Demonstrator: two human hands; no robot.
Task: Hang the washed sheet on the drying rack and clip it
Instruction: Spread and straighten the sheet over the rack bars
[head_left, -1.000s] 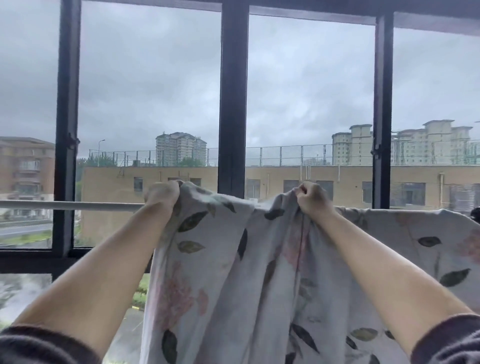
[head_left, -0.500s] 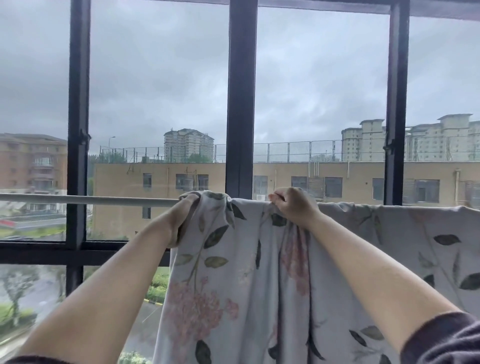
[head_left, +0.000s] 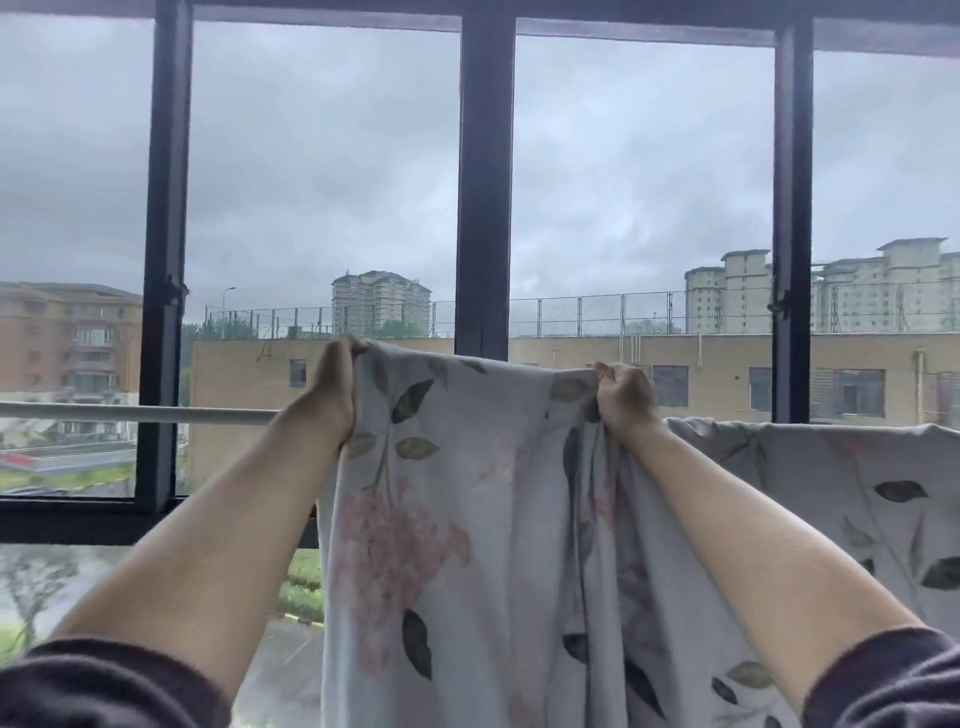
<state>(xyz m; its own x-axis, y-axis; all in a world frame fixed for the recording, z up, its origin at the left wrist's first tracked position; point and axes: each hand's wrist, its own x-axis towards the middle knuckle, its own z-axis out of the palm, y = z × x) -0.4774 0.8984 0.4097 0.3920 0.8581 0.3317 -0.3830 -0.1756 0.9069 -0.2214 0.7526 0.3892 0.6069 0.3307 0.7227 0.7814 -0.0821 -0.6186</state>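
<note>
Both hands are raised before a tall window whose dark frame (head_left: 484, 208) splits it into panes. The left hand (head_left: 340, 384) is curled round the top edge of the sheet (head_left: 483, 493). The right hand (head_left: 623, 397) is clenched on a bunch of that same edge further right. The cloth between them is pulled fairly taut and held above the rail (head_left: 140, 414). The rail is a pale bar running level across the window. Its left stretch is bare, and right of the right hand the sheet lies draped over it. The sheet is white with pink flowers and dark leaves, hanging past the bottom of the view between the forearms. Dark sleeves (head_left: 104, 686) show at both lower corners. Outside lie grey cloud, a low tan building (head_left: 239, 384) with a fenced roof, and taller blocks (head_left: 727, 291) behind
</note>
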